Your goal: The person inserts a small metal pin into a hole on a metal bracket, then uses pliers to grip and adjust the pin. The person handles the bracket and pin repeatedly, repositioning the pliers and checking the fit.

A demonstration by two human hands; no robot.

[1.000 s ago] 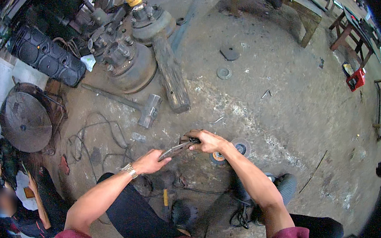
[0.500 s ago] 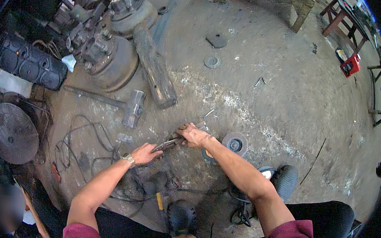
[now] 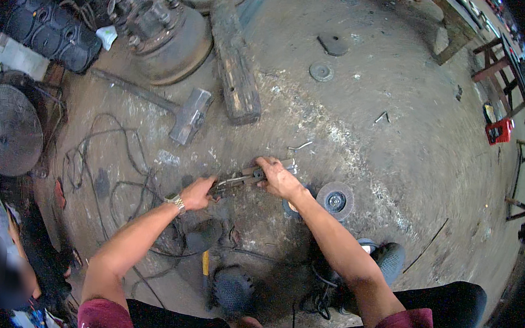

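Note:
Over the floor in front of me, my left hand (image 3: 198,194) is closed around the near left end of a long, dark metal part (image 3: 236,181) with a light edge. My right hand (image 3: 278,179) grips the same part near its other end, fingers over the top. A silvery tip shows beyond the right fingers. What exactly the part is, I cannot tell. Close to my right wrist lies a grey flap disc (image 3: 335,200); a second, orange-edged disc (image 3: 292,208) is partly hidden under the forearm. A small bent rod (image 3: 301,145) rests just beyond the right hand.
A sledgehammer (image 3: 190,118), a wooden beam (image 3: 237,87) and rusty wheel drums (image 3: 175,56) lie at the far left. Black cable (image 3: 87,167) loops over the floor. A yellow-handled tool (image 3: 205,265) lies by my shoe (image 3: 232,289). Another person (image 3: 21,249) is at lower left.
My view has tilted, so the floor things sit differently in the picture. Both hands keep hold of the metal part, and more of its side shows between them.

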